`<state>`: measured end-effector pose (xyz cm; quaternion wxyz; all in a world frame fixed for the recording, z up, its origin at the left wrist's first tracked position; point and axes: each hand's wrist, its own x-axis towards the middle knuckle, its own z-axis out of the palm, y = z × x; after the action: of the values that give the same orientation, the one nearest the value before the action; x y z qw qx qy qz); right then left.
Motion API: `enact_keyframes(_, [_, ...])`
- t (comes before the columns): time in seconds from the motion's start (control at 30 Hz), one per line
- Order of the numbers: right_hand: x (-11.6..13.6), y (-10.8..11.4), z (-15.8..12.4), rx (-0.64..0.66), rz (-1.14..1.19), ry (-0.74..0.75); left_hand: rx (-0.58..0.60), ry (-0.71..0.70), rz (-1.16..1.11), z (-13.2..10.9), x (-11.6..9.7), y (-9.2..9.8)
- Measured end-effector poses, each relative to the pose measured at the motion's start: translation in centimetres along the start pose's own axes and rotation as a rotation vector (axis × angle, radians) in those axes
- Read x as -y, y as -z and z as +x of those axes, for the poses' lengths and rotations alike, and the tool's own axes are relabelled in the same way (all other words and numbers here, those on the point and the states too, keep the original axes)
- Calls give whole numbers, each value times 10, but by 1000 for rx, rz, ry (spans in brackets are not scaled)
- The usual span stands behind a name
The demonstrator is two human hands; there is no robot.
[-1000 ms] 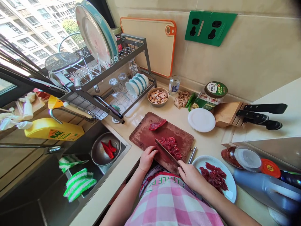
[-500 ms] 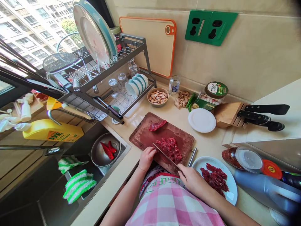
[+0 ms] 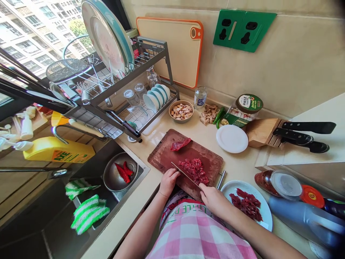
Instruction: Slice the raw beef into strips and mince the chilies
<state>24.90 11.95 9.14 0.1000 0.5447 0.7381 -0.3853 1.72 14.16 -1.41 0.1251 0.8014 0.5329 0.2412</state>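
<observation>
My right hand (image 3: pixel 211 196) is closed around the handle of a kitchen knife (image 3: pixel 185 174), its blade reaching up and left across the brown cutting board (image 3: pixel 161 149). At the board's near edge, my left hand (image 3: pixel 169 180) has its fingers bent together beside the blade's front part. Whatever lies under those fingertips is hidden. Sliced red meat (image 3: pixel 196 169) forms a loose heap just beyond the blade. A larger meat piece (image 3: pixel 180 144) rests alone farther up the board. More cut meat (image 3: pixel 246 205) lies on a pale plate (image 3: pixel 266 216) to the right of my right hand.
Left is the sink (image 3: pixel 54 223) with a metal bowl (image 3: pixel 109 180) holding red chillies. Behind stand a dish rack (image 3: pixel 129 77) and a bowl of garlic (image 3: pixel 181 110). A white plate (image 3: pixel 231 138), knife block (image 3: pixel 261 133) and bottles (image 3: pixel 299 212) line the right.
My right hand has shifted left and slightly away from me, and the knife's tip has slid farther left past my left fingers. My left hand stays nearly in place.
</observation>
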Motion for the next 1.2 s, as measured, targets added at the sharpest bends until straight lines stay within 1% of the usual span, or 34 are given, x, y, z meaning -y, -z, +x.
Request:
enact_keyframes(0.07, [0, 0, -3, 32, 34, -12, 13, -5, -15, 0, -1, 1])
enact_keyframes(0.13, [6, -1, 0, 54, 40, -36, 12, 3, -37, 0, -1, 2])
enact_keyframes(0.3, [38, -6, 38, 24, 11, -80, 35, 57, -85, 0, -3, 5])
enact_keyframes(0.37, [42, -6, 45, 5, 19, -72, 54, 49, -110, -1, -2, 6])
enact_keyframes(0.43, [34, -7, 40, 1, 29, -68, 67, 35, -125, -1, -1, 6])
enact_keyframes(0.6, [-12, -18, 0, -13, 128, -26, 69, 1, -61, -2, 0, 6])
enact_keyframes(0.7, [-25, -23, -14, -42, 178, -34, 57, -23, -23, -1, 0, 7])
enact_keyframes(0.83, [-21, -18, -19, -71, 169, -41, 19, -77, 15, -1, 0, 7])
enact_keyframes(0.97, [-13, -6, -22, -43, 118, -16, 1, -78, 75, -1, 0, 5])
enact_keyframes(1.1, [-8, 0, -21, -25, 87, -19, 6, -95, 40, 1, -1, 5])
enact_keyframes(1.2, [-6, 1, -18, -4, 99, -16, -3, -72, 20, 1, -2, 4])
